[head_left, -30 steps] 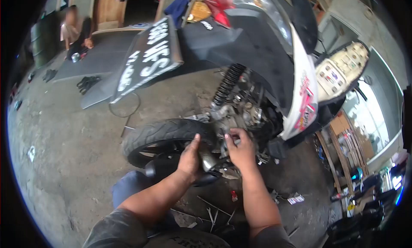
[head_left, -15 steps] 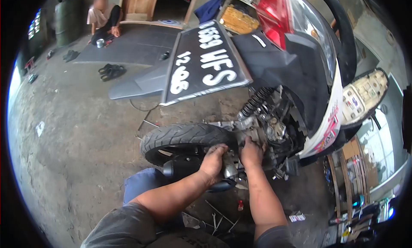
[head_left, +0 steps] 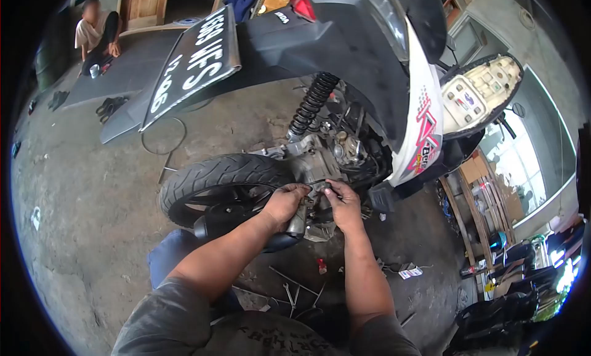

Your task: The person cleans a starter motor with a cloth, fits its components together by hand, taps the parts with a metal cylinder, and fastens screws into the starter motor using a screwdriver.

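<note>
The scooter's engine is exposed beside the rear wheel. My left hand is closed at the engine's lower side, just right of the tyre and above a silvery metal cylinder. What its fingers grip is too small to name. My right hand is a short way to the right, with thumb and forefinger pinched around a small dark piece that I cannot make out. Above both hands stands a black coil-spring shock absorber. The dark exhaust muffler lies under my left forearm.
A number plate hangs on the rear fender. Wrenches and a small red bottle lie on the floor near me. The upturned seat is at right, by a wooden rack. A person sits far left.
My view has shifted, so the scooter appears further left and higher. My right hand has turned, its thumb and forefinger now showing in a pinch. My left hand stays by the wheel's right side.
</note>
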Motion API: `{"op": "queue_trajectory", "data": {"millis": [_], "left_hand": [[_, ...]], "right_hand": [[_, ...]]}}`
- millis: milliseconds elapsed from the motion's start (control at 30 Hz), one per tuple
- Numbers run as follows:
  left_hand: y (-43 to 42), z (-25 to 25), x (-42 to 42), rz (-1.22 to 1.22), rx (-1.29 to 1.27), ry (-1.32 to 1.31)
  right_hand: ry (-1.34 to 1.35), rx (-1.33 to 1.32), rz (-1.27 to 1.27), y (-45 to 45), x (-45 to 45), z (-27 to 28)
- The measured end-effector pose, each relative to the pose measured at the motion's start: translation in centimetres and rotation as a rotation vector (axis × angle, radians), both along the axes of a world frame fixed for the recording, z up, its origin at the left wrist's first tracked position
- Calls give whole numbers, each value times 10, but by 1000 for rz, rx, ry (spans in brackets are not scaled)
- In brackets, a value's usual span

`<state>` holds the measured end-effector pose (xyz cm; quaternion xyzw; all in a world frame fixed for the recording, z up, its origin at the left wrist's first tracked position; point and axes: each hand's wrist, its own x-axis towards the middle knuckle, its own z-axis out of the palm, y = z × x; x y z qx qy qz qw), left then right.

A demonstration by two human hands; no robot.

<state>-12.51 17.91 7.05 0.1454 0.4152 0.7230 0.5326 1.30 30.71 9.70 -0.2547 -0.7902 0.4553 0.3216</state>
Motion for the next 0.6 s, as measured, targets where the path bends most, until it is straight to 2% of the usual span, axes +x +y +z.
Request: {"op": "queue_trajectory", "data": {"millis": [133,300,433,600], "left_hand": [[16,-4,1,-20,14,-3],[29,-17,9,189,135,-111],[22,-15,11,140,215,-382],[21,-31,18,187,237,-151]], "right_hand": [[-4,-6,31,-1,-2,4],[-68,35,-20,-6,-4,6],[-79,21,-42,-5,-10,4],[-132,57,-73,-6,-17,5]]}}
